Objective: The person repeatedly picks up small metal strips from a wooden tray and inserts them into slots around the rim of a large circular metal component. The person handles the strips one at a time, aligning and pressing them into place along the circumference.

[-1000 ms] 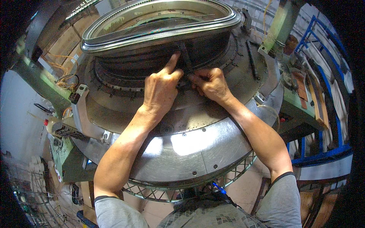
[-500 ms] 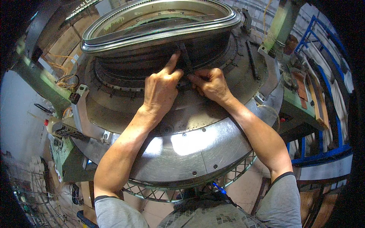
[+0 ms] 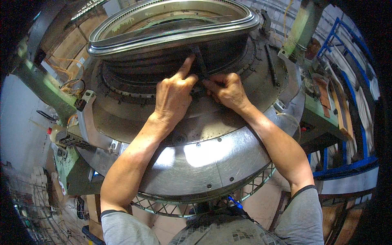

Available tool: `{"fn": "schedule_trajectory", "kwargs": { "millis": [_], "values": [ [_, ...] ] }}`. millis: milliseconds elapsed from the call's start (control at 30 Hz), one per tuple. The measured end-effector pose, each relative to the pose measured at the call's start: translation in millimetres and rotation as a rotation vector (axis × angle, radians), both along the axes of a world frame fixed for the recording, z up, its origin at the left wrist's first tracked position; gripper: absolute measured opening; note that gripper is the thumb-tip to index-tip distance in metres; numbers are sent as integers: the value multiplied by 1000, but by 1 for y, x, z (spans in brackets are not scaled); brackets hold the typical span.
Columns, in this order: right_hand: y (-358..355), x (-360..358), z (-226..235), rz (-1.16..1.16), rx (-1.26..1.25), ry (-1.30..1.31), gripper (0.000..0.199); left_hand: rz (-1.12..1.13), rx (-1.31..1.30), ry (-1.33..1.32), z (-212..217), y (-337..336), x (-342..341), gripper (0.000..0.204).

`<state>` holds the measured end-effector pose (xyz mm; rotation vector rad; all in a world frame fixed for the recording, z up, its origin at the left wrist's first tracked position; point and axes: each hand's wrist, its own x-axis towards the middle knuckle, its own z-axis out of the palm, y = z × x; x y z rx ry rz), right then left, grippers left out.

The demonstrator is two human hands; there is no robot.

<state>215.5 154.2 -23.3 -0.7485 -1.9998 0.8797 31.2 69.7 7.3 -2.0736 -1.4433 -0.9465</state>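
Observation:
A large round metal machine (image 3: 196, 159) with a shiny outer ring fills the middle of the view. Above it sits a raised grey ring (image 3: 171, 28) over a dark cylinder. My left hand (image 3: 173, 96) rests on the dark cylinder, its forefinger stretched up along a narrow dark upright metal piece (image 3: 199, 61). My right hand (image 3: 228, 90) is beside it, fingers pinched together against the foot of that same piece. Whether either hand grips something small is hidden by the fingers.
Green machine frame parts (image 3: 61, 163) stand at the left, with orange wires (image 3: 67, 81) and a grey bracket (image 3: 87, 118). Blue metal racks (image 3: 351, 155) are at the right. A wire mesh ring (image 3: 212, 202) runs under the machine's near edge.

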Motion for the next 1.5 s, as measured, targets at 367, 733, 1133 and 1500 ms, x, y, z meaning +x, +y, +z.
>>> {"fn": "schedule_trajectory", "kwargs": {
  "millis": [367,733,1133,1500],
  "values": [
    [-1,0,3,-25,33,-31,17,-11,-10,-13,0,0,1,15],
    [-2,-1,5,-36,12,-44,17,39,-88,-14,3,-2,3,30],
    [-2,-2,5,-58,80,-38,19,32,-121,3,7,-2,4,25],
    [1,-2,-2,-36,132,-27,19,-18,-138,18,9,-2,-1,23]
  ]
}}
